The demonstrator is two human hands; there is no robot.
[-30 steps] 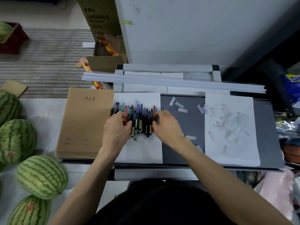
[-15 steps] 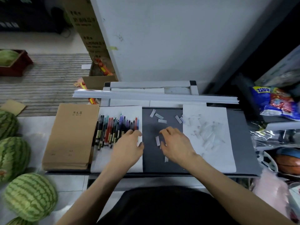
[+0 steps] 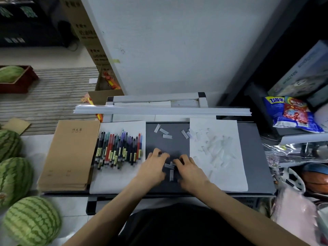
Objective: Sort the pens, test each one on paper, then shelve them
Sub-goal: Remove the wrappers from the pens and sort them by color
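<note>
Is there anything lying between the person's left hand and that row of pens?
Nothing visible. The left hand is over the grey mat just right of the pens; only bare white paper lies between. Clear caps lie on its other side.

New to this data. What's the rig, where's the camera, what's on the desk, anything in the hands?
No machine here: a person works with bare hands, and the single wide-angle camera sits on their head, looking forward and down. That is why the arms enter from the bottom. The left hand and right hand are close together over a grey desk mat. Left of them a row of coloured pens lies on a white sheet, beside a stack of brown notebooks. Small clear plastic pieces, probably pen caps, lie scattered on the mat and heaped on a second sheet to the right. Both hands are at a few loose pieces; motion blur hides whether either grips one.
</note>
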